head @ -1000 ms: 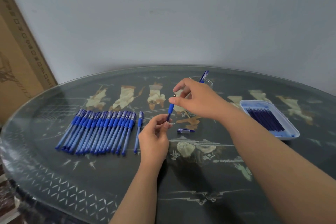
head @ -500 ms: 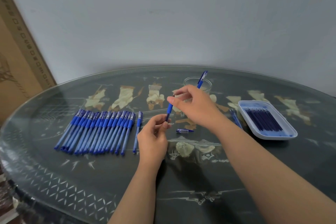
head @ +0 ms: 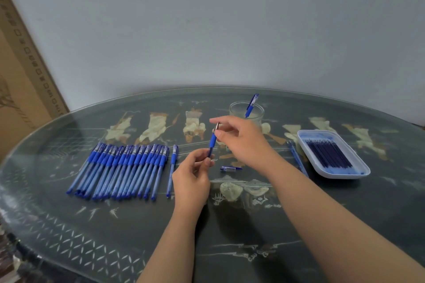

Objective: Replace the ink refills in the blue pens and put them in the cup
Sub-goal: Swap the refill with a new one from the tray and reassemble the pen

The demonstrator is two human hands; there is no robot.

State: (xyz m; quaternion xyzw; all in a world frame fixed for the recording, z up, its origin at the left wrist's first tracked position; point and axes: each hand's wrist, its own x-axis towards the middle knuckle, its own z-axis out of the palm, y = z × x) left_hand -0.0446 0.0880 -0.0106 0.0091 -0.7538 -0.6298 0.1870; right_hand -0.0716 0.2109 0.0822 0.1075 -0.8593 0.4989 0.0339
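Note:
My left hand (head: 192, 178) grips the lower barrel of a blue pen (head: 212, 141) that points up, cap off. My right hand (head: 241, 138) pinches the pen's metal tip end. The pen's cap (head: 230, 168) lies on the table just right of my left hand. A clear glass cup (head: 246, 112) stands at the back with one blue pen (head: 252, 105) leaning in it. A row of several capped blue pens (head: 124, 167) lies at the left, with one pen (head: 172, 171) set apart. A white tray (head: 334, 176) at the right holds several dark blue refills (head: 328, 153).
A loose refill (head: 297, 158) lies on the table left of the tray, partly behind my right forearm. The dark glass-topped oval table (head: 230, 248) has inlaid figures. A cardboard panel (head: 20, 80) leans on the wall at the left.
My right hand has slid up from the pen's grip to its tip. The cup and the pen in it are now uncovered. The camera view has shifted slightly.

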